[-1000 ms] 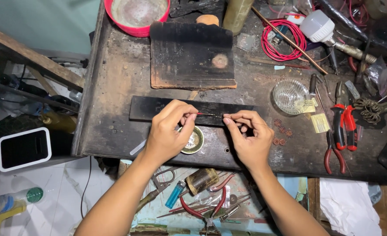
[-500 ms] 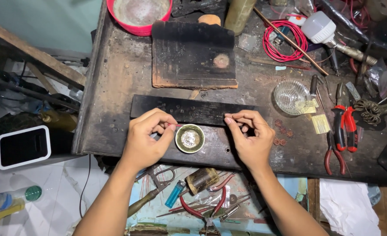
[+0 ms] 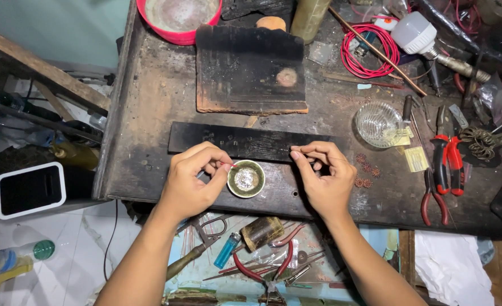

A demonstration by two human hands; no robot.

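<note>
My left hand (image 3: 194, 178) pinches a small thin piece between thumb and forefinger, right beside a small round metal dish (image 3: 246, 178) with a silvery lump in it. My right hand (image 3: 325, 177) is to the right of the dish. Its thumb and fingertips are closed on a thin wire, barely visible, at the near edge of a long dark wooden strip (image 3: 245, 140). Both hands rest on the dark, worn workbench (image 3: 149, 113), with the dish between them.
A charred block (image 3: 251, 68) lies behind the strip, and a red bowl (image 3: 180, 20) stands at the back. To the right are a glass dish (image 3: 378, 122), red-handled pliers (image 3: 444, 170), a red wire coil (image 3: 370, 51) and a bulb (image 3: 412, 31). An open drawer (image 3: 251, 255) below holds tools and a blue lighter (image 3: 227, 250).
My left hand has drawn back to the left and down from over the strip, uncovering the small dish. My right hand has stayed almost in place.
</note>
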